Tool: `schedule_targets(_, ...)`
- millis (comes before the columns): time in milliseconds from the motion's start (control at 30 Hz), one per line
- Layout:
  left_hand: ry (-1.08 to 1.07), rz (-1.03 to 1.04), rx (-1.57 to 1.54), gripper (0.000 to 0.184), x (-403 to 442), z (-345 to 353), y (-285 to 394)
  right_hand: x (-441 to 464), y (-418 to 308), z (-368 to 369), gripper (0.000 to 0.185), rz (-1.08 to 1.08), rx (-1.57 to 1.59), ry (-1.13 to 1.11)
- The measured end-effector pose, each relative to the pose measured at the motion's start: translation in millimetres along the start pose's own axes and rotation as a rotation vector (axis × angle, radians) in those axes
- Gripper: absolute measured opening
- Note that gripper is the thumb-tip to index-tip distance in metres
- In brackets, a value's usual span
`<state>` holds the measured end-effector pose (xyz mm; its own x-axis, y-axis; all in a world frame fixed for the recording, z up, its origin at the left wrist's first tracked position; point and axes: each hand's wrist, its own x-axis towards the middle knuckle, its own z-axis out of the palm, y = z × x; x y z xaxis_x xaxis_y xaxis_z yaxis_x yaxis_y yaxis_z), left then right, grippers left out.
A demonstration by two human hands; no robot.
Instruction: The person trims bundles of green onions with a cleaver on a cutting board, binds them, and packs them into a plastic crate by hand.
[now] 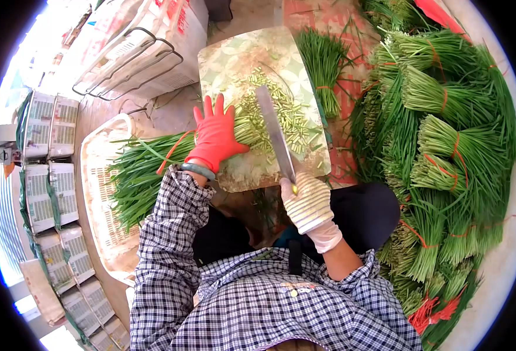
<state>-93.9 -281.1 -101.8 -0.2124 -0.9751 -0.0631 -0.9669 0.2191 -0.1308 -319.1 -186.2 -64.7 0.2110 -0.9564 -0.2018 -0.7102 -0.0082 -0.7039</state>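
Note:
My left hand (pixel 216 139), in a red glove, lies palm down with fingers spread over a bundle of garlic chives (pixel 149 167). An orange-red band circles the bundle, whose pale stem ends rest on a patterned cutting board (pixel 234 58). Short cut stem pieces (pixel 293 120) are scattered across the board. My right hand (pixel 307 205), in a striped pale glove, is closed round the handle of a knife (pixel 276 133). Its long blade points away from me, over the cut pieces and to the right of the stems. Most of the handle is hidden by the glove.
Banded chive bundles (pixel 439 99) are heaped along the right, and another bundle (pixel 322 64) lies beside the board. A pale plastic basket (pixel 91 193) sits under the leaves at left. A white crate (pixel 173 41) with wire handles stands behind it; stacked crates (pixel 41 193) line the far left.

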Motion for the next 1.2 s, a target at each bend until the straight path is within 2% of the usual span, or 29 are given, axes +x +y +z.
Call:
schedule_targets(100,-0.096,-0.148,0.046,0.121,4,6,3,-2,7,18,0.041,-0.179,-0.017,0.049)
schedule_targets(167,-0.253,-0.216,-0.239,0.124,12,10,-3,2,6,30,0.04,-0.187,-0.052,0.024)
schedule_targets(233,-0.287,-0.212,-0.255,0.13,11,17,-7,8,5,36,0.04,-0.198,-0.084,0.015)
schedule_targets(300,-0.092,-0.129,-0.187,0.113,9,30,-5,14,4,38,0.038,-0.124,-0.221,-0.063)
schedule_targets(333,-0.094,-0.126,-0.184,0.113,6,28,-4,14,4,42,0.042,-0.116,-0.258,-0.041)
schedule_targets(400,-0.156,-0.186,-0.257,0.086,3,22,2,17,11,50,0.04,-0.106,-0.26,-0.05)
schedule_targets(433,-0.16,-0.178,-0.257,0.086,3,24,2,17,14,53,0.039,-0.102,-0.268,-0.061)
schedule_targets(500,-0.087,-0.153,-0.24,0.068,4,31,1,15,14,52,0.035,-0.101,-0.22,-0.048)
schedule_targets(667,-0.056,-0.137,-0.235,0.068,3,40,-2,13,4,47,0.02,-0.077,-0.199,-0.088)
schedule_targets(800,-0.052,-0.148,-0.235,0.065,3,31,2,14,-3,49,0.019,-0.018,-0.227,-0.147)
schedule_targets(867,-0.068,-0.148,-0.225,0.065,4,29,5,23,-8,51,0.018,0.118,-0.238,-0.177)
schedule_targets(900,-0.082,-0.149,-0.21,0.064,2,27,5,30,-12,49,0.018,0.119,-0.242,-0.184)
schedule_targets(967,-0.037,-0.137,-0.213,0.062,0,24,5,56,-20,46,0.022,-0.096,-0.305,-0.191)
schedule_targets(1033,0.014,-0.125,-0.217,0.061,-1,19,4,65,-15,52,0.021,-0.135,-0.312,-0.134)
schedule_targets(1100,-0.07,-0.112,-0.191,0.066,0,18,4,54,-18,45,0.024,-0.151,-0.424,-0.236)
schedule_targets(1133,-0.073,-0.113,-0.198,0.066,-1,18,5,48,-31,36,0.027,0.126,-0.378,-0.294)
schedule_targets(1167,-0.044,-0.11,-0.188,0.064,-2,19,6,50,-28,34,0.027,0.208,-0.387,-0.424)
schedule_targets(1200,-0.011,-0.111,-0.178,0.063,-2,22,6,54,-32,33,0.028,0.179,-0.376,-0.386)
